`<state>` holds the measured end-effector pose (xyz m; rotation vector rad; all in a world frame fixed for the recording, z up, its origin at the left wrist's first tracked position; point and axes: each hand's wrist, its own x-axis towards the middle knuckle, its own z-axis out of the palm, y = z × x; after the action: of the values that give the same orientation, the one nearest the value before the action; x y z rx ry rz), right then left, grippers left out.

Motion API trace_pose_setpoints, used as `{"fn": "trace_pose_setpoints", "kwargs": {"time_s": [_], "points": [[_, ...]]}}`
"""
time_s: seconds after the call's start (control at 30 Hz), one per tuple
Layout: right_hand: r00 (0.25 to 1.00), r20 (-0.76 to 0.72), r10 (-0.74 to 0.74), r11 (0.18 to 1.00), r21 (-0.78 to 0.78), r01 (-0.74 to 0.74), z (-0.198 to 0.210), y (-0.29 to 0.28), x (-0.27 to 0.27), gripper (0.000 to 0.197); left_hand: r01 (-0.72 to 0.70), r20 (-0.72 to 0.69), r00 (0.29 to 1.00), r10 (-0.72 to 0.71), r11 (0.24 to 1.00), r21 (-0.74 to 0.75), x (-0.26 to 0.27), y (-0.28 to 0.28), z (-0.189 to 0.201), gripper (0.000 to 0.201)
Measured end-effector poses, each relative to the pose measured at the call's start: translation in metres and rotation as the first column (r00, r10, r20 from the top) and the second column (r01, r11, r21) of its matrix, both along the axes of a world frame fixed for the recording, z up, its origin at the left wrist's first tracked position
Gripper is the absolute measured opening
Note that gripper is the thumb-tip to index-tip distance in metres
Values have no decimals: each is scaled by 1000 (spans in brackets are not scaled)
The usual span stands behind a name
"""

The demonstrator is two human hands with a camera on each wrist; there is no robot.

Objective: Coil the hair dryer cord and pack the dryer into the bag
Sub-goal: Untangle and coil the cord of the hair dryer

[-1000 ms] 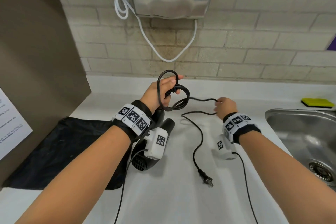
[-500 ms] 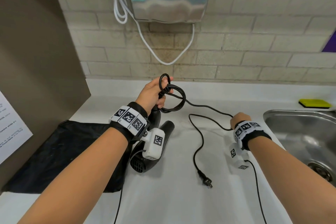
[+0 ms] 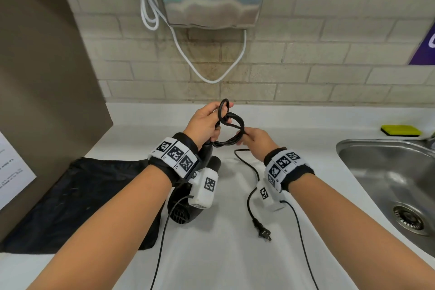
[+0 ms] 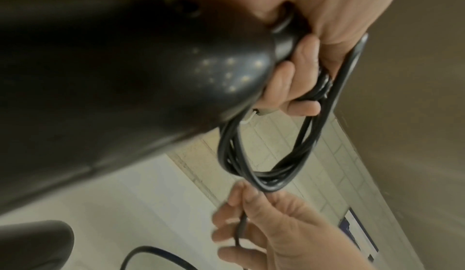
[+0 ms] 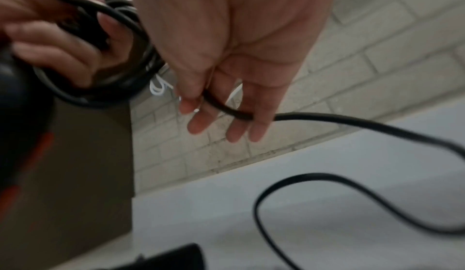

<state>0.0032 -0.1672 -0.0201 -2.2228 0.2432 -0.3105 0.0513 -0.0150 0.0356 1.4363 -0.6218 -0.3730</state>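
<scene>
Hands, two: left hand (image 3: 204,123) grips coiled cord (image 3: 231,130); right hand (image 3: 256,142) pinches its tail.

Glossy plastic hair dryer (image 4: 125,71), matt cloth bag (image 3: 77,200)

The right hand (image 3: 255,142) has moved from out near the steel sink back in to the left hand (image 3: 204,125), and now pinches the black hair dryer cord (image 3: 231,129) just beside the coil held there. The straight run of cord between the hands is gone; the coil carries more loops. Less loose cord lies on the white counter (image 3: 223,254). The two-pin plug (image 3: 264,234) is unmoved.
</scene>
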Motion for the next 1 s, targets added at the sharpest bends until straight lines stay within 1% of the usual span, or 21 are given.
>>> {"fn": "trace_pose_setpoints", "kwargs": {"time_s": [0.07,0.13,0.17,0.23,0.3,0.33,0.37,0.4,0.43,0.47,0.5,0.57,0.63,0.7,0.77,0.87,0.93,1.0], "points": [[992,13,-124,992,15,124,-4,-14,-1,18,-33,-4,999,33,999,-11,4,3,0,21],[970,-11,-244,969,36,244,-9,-29,-3,18,-44,4,999,44,999,-12,6,5,-1,24],[960,-29,-280,959,31,281,-11,-35,-6,18,-38,9,999,38,999,-10,6,5,-1,24],[949,-93,-300,954,-2,301,-13,-43,-8,19,-27,18,999,27,1000,-1,5,5,-1,23],[943,-179,-280,960,-69,272,-10,-41,-10,19,-32,33,999,31,999,17,4,3,-1,21],[947,-183,-266,963,-102,250,-6,-38,-12,22,-37,44,998,35,999,25,4,2,-1,20],[959,-147,-240,968,-109,226,-2,-34,-13,30,-43,56,998,41,999,32,4,1,-1,20],[976,-70,-206,977,-74,201,5,-29,-15,39,-49,65,997,47,998,39,4,1,-1,20],[984,41,-174,985,-11,174,13,-22,-17,45,-55,72,996,52,997,46,4,1,-1,20],[974,172,-147,989,47,141,21,-14,-18,46,-59,75,996,56,997,51,5,1,-1,19],[948,294,-119,992,78,100,29,-4,-18,41,-62,78,995,58,997,53,5,1,-1,19],[896,441,-55,996,91,17,42,12,-17,30,-67,89,994,62,996,60,6,1,-1,19],[875,483,-39,993,116,-20,49,24,-15,26,-70,96,993,63,995,66,7,2,-1,18],[872,486,-49,982,185,-48,52,31,-11,15,-67,95,994,61,996,63,7,2,-1,17],[870,490,-47,971,227,-76,50,34,-10,21,-67,102,993,60,996,63,8,2,-1,17],[880,475,-16,962,246,-116,46,35,-10,27,-60,112,992,51,995,78,10,2,-1,19],[883,469,8,964,230,-131,46,35,-11,28,-34,111,993,24,995,95,9,2,-1,20],[881,473,12,978,179,-110,46,35,-12,29,-9,111,994,-4,993,114,8,1,0,22]]}}
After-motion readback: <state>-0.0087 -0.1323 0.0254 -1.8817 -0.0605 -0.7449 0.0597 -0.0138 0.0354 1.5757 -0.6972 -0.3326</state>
